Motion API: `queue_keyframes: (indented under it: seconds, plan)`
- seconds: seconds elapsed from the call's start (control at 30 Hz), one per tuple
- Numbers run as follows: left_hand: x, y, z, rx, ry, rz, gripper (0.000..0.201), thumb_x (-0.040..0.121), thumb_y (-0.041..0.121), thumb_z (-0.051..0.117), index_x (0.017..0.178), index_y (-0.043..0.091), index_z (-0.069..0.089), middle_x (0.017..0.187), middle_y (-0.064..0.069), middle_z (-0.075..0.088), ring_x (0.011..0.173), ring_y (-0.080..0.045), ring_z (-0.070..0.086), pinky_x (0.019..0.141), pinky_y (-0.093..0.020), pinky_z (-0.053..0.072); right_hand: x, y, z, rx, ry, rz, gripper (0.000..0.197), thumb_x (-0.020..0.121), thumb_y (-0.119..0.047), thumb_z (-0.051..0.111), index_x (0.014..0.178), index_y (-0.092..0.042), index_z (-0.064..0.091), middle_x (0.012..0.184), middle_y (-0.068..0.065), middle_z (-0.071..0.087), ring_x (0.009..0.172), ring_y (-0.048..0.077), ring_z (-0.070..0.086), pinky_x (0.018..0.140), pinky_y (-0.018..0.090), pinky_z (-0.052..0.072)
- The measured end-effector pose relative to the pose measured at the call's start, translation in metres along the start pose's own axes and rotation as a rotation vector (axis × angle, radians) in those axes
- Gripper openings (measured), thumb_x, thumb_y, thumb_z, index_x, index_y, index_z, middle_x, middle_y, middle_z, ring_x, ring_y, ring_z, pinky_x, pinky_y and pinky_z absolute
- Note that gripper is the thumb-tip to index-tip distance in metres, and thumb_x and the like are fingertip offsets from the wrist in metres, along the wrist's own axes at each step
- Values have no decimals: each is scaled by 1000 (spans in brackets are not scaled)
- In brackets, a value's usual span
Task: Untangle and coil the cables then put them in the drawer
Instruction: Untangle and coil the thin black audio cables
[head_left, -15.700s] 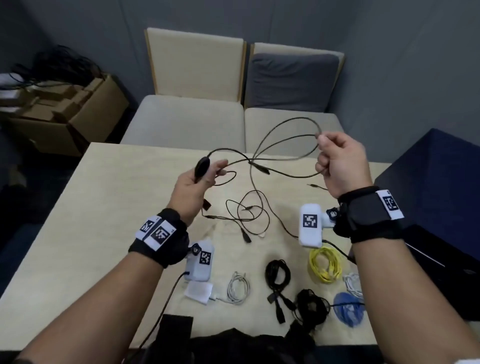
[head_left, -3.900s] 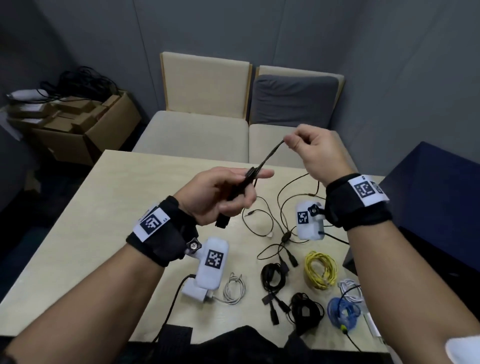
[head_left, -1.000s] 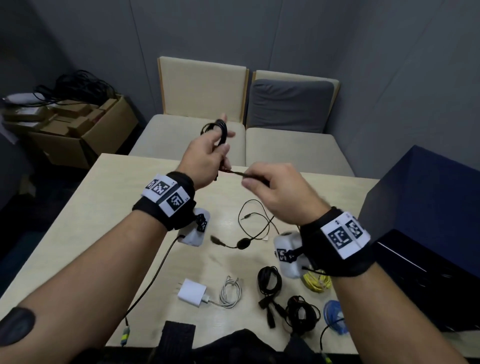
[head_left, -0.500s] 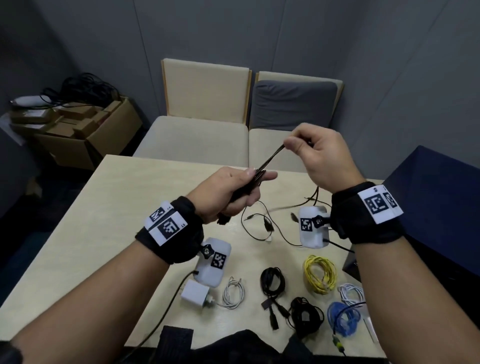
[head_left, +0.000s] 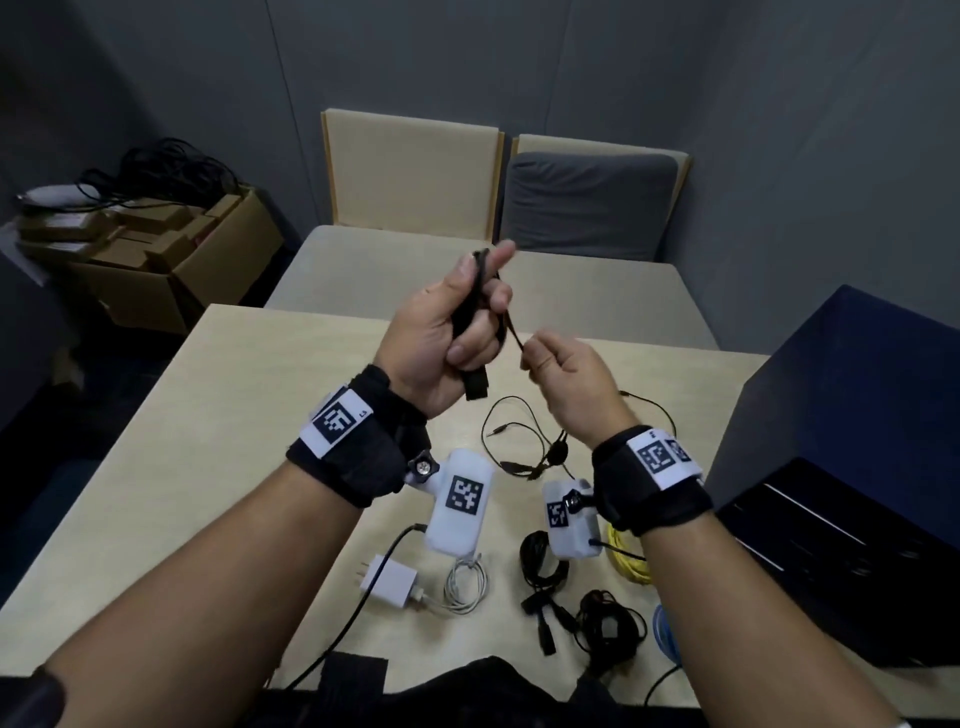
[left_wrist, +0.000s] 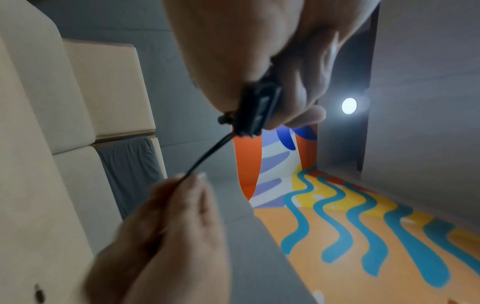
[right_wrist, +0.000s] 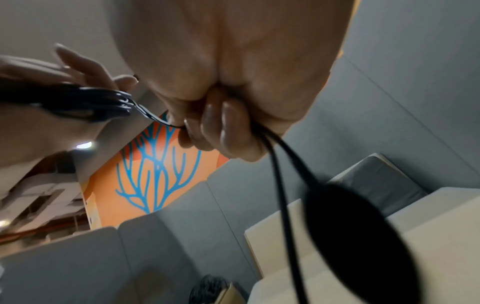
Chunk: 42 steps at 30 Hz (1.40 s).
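Observation:
A thin black cable is partly wound into a small bundle (head_left: 472, 306) that my left hand (head_left: 441, 338) grips upright above the table, with a black connector (head_left: 475, 384) poking out below the fist. My right hand (head_left: 543, 358) sits just to the right and pinches the free strand (head_left: 514, 335) leading off the bundle. The loose tail (head_left: 519, 431), with a small round piece (head_left: 558, 452), lies on the table under my hands. In the left wrist view, the connector (left_wrist: 257, 109) shows in my left fist. The right wrist view shows the bundle (right_wrist: 91, 100) and a strand hanging below my right fingers (right_wrist: 221, 127).
Coiled cables lie at the table's near edge: a white one (head_left: 465, 579) with a charger (head_left: 389, 579), two black ones (head_left: 543, 561) (head_left: 608, 623), a yellow one (head_left: 631, 564) and a blue one (head_left: 667, 631). A dark blue cabinet (head_left: 841, 415) stands at the right. Chairs (head_left: 410, 171) lie beyond the table.
My right hand has come down and left from its raised, stretched-out position to just beside my left hand. My left hand has turned the bundle upright. More cable tail lies slack on the table.

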<state>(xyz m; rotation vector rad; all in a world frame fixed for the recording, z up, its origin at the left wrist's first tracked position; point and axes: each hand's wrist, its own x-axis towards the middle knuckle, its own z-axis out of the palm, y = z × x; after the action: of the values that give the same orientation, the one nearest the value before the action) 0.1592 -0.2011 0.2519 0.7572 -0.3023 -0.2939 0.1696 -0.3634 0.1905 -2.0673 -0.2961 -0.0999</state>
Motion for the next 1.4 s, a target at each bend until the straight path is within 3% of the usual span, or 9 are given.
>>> queue_keyframes:
  seconds: [0.3, 0.47, 0.63, 0.77, 0.87, 0.97, 1.07, 1.23, 1.4]
  plan:
    - [18, 9, -13, 86, 304, 210, 26, 102, 21, 34, 118, 12, 52, 77, 1, 61, 35, -3, 33, 40, -17, 24, -27, -6, 29, 51, -188, 107, 28, 98, -15, 46, 73, -25, 55, 55, -7, 40, 44, 5, 37, 46, 19, 33]
    - [25, 11, -23, 237, 383, 280, 29, 102, 17, 38, 119, 1, 54, 84, 5, 71, 40, -6, 41, 46, -19, 33, -45, -16, 39, 38, -344, 104, 26, 99, -13, 44, 75, -19, 52, 56, 2, 48, 42, 22, 49, 45, 23, 39]
    - [25, 6, -46, 581, 400, 309, 31, 100, 17, 46, 115, -6, 60, 123, 15, 61, 48, -8, 51, 54, -22, 44, -52, -18, 37, -90, -429, 93, 15, 99, -27, 48, 95, -17, 58, 64, -4, 51, 50, 9, 44, 54, 27, 39]
    - [16, -1, -58, 880, 361, 216, 27, 98, 8, 49, 117, -8, 59, 114, 19, 62, 47, -5, 52, 52, -19, 45, -46, -29, 19, -174, -398, -13, 6, 93, -30, 58, 96, -27, 61, 64, -8, 51, 61, 7, 45, 65, 27, 41]
    - [9, -6, -65, 1096, 283, 89, 18, 96, 9, 52, 94, -3, 66, 130, 12, 55, 45, -11, 50, 47, -17, 42, -38, -43, 1, -257, -305, -123, 19, 89, -23, 65, 108, -19, 67, 78, -13, 61, 73, 3, 51, 71, 19, 39]
    - [0, -7, -63, 1227, 176, -49, 29, 97, 21, 51, 79, 5, 67, 97, -1, 69, 44, -21, 45, 44, -21, 38, -25, -51, -16, -321, -156, -230, 23, 86, -19, 69, 109, -15, 68, 101, -3, 69, 95, 11, 59, 85, 22, 43]
    - [-9, -10, -50, 1116, 36, -148, 43, 97, 34, 43, 68, 12, 65, 49, 6, 57, 40, -18, 38, 45, -28, 31, -11, -54, -26, -284, -56, -258, 18, 84, -18, 70, 103, -18, 69, 95, -6, 67, 90, 13, 61, 83, 29, 47]
    - [-14, -18, -28, 549, 44, -78, 47, 99, 37, 32, 94, 8, 68, 54, -4, 51, 34, -7, 23, 40, -20, 13, 9, -52, -30, 18, 24, -144, 17, 84, -9, 69, 98, -19, 69, 91, -10, 68, 90, 3, 64, 84, 20, 49]
    - [-17, -14, -15, 232, -2, -143, 45, 93, 36, 35, 95, 1, 64, 50, 4, 39, 31, 0, 22, 37, -18, 10, 10, -44, -15, 440, 16, 40, 14, 90, -6, 60, 89, -19, 64, 61, -8, 57, 41, 5, 34, 40, 23, 23]
